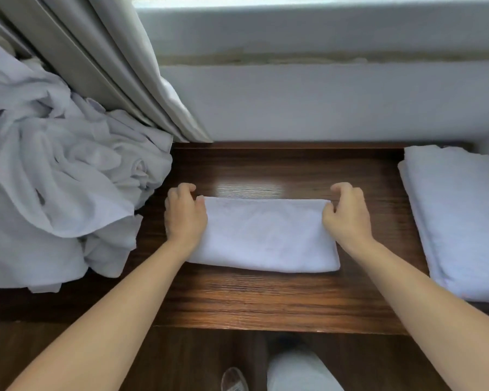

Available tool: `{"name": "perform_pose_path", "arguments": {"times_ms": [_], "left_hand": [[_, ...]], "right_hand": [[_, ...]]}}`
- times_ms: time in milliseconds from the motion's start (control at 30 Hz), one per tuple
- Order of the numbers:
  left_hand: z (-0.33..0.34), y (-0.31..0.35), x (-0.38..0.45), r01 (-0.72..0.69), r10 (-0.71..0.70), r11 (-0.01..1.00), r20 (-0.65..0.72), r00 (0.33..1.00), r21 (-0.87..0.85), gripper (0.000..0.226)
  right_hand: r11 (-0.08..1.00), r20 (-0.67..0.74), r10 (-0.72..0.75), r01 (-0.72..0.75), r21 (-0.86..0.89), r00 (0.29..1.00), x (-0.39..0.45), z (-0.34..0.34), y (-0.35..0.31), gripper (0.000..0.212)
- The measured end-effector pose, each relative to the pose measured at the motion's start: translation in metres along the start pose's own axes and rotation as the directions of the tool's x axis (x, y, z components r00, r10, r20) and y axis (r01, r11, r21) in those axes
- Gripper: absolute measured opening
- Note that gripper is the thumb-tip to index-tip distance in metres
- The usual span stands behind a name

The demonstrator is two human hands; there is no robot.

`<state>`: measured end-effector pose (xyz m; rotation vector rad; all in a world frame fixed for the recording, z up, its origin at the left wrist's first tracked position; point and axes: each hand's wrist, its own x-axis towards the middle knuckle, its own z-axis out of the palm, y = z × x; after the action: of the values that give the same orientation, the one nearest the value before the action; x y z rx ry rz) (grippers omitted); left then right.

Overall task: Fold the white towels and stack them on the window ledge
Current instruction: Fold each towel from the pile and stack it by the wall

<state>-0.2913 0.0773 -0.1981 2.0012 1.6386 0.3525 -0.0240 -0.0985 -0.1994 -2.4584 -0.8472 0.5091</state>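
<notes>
A folded white towel [264,235] lies flat in the middle of the dark wooden ledge [266,300], its long side running left to right. The left hand [184,214] sits at the towel's far left corner, thumb on top of the cloth and fingers curled over the edge, pinching that corner. The right hand [347,214] mirrors it at the far right corner, thumb pressed against the fold and fingers curled beyond the edge, gripping the cloth there. To the right on the ledge, well apart from the hands, rests a stack of folded towels [460,221], partly cut off by the frame. At the left a pile of unfolded white towels [57,176] is heaped against a grey curtain [105,66]. Beyond the ledge rises a pale wall [322,103]. Near the bottom edge, a trouser leg [297,371] and a shoe [233,379] show above the wooden floor.
</notes>
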Motion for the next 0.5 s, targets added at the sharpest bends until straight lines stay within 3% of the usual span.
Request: {"name": "perform_pose_path", "arguments": {"times_ms": [67,100,200,267,333,500], "left_hand": [[0.004,0.016,-0.017,-0.246,0.252,0.964,-0.05,0.966,0.105,0.032],[0.01,0.024,-0.029,-0.383,0.391,0.915,-0.039,0.92,0.13,0.033],[0.042,0.038,-0.057,-0.615,0.611,0.777,0.073,0.788,0.132,0.038],[0.058,0.034,-0.063,-0.625,0.583,0.769,0.253,0.772,0.135,0.051],[0.069,0.015,-0.055,-0.584,0.472,0.769,0.387,0.793,0.26,0.064],[0.063,-0.037,-0.027,-0.57,0.409,0.711,0.417,0.812,0.412,0.08]], "right_hand": [[0.94,-0.07,-0.326,0.315,-0.128,0.943,-0.022,0.012,-0.015,0.041],[0.888,-0.039,-0.446,0.438,-0.139,0.894,-0.033,0.023,-0.025,0.042],[0.804,0.134,-0.555,0.571,-0.165,0.821,-0.057,0.064,-0.049,0.052],[0.804,0.236,-0.492,0.541,-0.246,0.838,-0.062,0.086,-0.05,0.065],[0.785,0.295,-0.437,0.52,-0.337,0.85,-0.058,0.098,-0.031,0.071],[0.748,0.244,-0.418,0.484,-0.454,0.875,-0.034,0.086,0.026,0.074]]}}
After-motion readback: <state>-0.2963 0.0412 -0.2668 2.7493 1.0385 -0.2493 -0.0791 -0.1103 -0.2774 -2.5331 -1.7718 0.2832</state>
